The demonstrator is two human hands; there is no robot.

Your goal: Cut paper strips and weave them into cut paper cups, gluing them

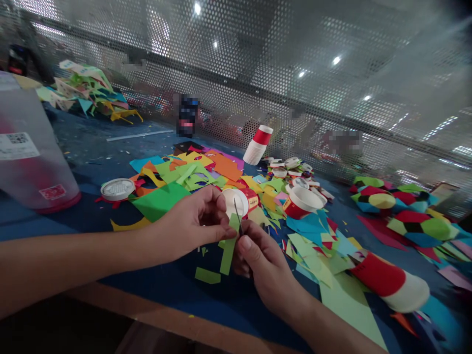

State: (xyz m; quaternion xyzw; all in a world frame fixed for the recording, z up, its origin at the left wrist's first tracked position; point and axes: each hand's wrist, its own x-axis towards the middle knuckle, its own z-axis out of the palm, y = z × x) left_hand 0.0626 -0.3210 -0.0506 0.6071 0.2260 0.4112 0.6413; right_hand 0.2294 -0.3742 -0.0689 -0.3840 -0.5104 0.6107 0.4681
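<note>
My left hand (pixel 199 219) pinches the upper part of a narrow light-green paper strip (pixel 228 255) between thumb and fingers. My right hand (pixel 260 255) is closed around scissors (pixel 237 214); a thin dark blade points up beside the strip, and the handles are mostly hidden in the fingers. Under the hands, a short light-green paper piece (pixel 207 276) lies on the dark blue table (pixel 158 273). Just behind my fingers, a red and white paper cup (pixel 248 202) lies on its side with its opening towards me.
Coloured paper scraps (pixel 199 169) cover the table's middle. A cut cup (pixel 304 200), a tipped cup (pixel 391 280) and patterned paper pieces (pixel 416 221) lie to the right. Leaning cup stack (pixel 258 145) stands behind. A translucent bucket (pixel 33 147) is at left, before a perforated metal screen (pixel 228 59).
</note>
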